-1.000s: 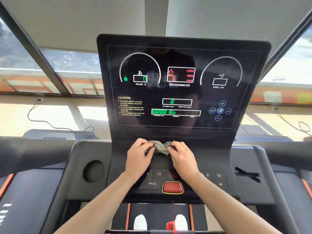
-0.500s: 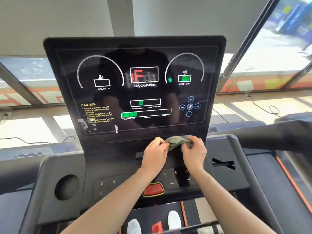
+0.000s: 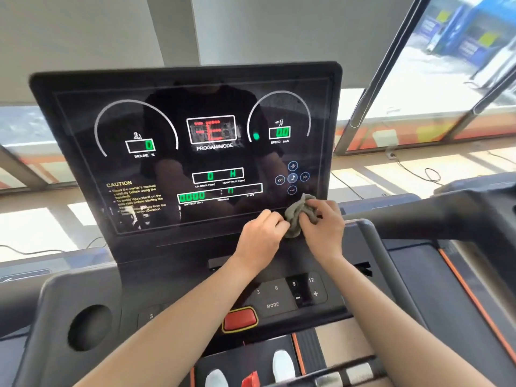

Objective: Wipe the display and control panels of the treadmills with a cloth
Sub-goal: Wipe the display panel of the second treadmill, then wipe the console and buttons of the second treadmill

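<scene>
At glossy display (image 3: 195,152) btm-right corner, both hands (image 3: 293,233) pinching crumpled grey cloth (image 3: 300,212).

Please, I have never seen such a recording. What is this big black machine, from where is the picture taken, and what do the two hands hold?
The picture comes from a camera worn on a person's head, so you look forward and down along that person's own arms. The black machine is a treadmill. Its upright display shows lit green and red numbers. Below it is the control panel, with number keys, a MODE key and a red button. The left hand and the right hand together grip a crumpled grey cloth at the display's lower right corner. I cannot tell whether the cloth touches the glass. At the bottom edge you see the person's white shoes.
</scene>
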Tool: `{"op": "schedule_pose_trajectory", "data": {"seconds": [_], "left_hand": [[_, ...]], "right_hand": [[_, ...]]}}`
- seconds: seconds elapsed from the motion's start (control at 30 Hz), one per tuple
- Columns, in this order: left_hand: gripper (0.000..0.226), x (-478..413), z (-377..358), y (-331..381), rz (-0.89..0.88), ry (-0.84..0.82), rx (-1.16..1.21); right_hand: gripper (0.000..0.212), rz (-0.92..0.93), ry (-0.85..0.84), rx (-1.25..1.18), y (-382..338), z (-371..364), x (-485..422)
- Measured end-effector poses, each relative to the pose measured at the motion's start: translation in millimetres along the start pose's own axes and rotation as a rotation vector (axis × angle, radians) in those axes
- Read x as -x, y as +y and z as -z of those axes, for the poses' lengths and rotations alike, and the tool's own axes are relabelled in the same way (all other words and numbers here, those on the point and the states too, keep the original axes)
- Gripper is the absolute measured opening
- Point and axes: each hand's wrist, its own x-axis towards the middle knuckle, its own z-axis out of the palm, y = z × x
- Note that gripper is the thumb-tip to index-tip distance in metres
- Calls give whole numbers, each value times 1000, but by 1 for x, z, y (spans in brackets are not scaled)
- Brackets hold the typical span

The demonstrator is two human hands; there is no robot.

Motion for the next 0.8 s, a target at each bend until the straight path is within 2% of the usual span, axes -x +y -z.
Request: {"op": "schedule_pose_trajectory", "data": {"seconds": [0.13, 0.27, 0.4, 0.53, 0.6, 0.67, 0.8], "left_hand": [[15, 18, 26, -30, 195, 122, 52], [19, 46, 48, -54, 401, 160, 130], [38, 74, 74, -51, 622, 57, 485], [41, 92, 79, -25, 792, -67, 882], [37, 99, 75, -13, 703, -100, 806], [31, 109, 67, -8, 570, -91, 509], [35, 124, 50, -11, 546, -120, 139]], "right_hand": [[25, 205, -112, 30, -16, -26, 14], [18, 326, -358, -65, -34, -48, 22], [15, 151, -441, -228, -39, -43, 28], [14, -33, -431, -445, -31, -18, 46], [16, -95, -387, -459, -20, -2, 52], [19, -131, -332, -389, -2, 15, 55], [16, -189, -92, -131, 35, 39, 55]]}}
